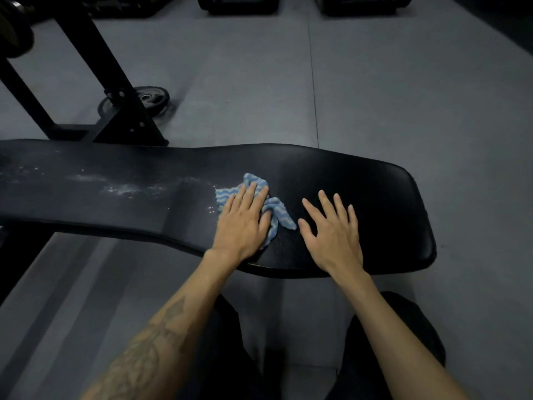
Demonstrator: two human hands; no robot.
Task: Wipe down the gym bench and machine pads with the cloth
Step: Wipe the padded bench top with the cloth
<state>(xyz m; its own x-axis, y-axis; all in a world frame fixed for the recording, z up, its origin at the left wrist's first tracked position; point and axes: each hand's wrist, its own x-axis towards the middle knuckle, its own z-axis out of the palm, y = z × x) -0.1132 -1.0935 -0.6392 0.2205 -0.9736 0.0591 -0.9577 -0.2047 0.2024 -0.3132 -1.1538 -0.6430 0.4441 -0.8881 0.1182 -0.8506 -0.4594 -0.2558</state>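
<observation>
A long black padded gym bench (360, 180) runs across the view from the left edge to a wide rounded end at the right. A crumpled blue-and-white wavy-striped cloth (281, 213) lies on the pad near the middle. My left hand (245, 223) presses flat on the cloth with straight fingers. My right hand (331, 229) rests flat on the bare pad just right of the cloth, fingers spread. White dusty smears and wet specks (124, 189) mark the pad left of the cloth.
A black steel rack frame (115, 96) stands behind the bench at the left, with a weight plate (147, 101) lying on the grey floor beside it. Dark equipment bases (239, 4) sit at the far top. My dark-trousered knees (403, 342) are below the bench.
</observation>
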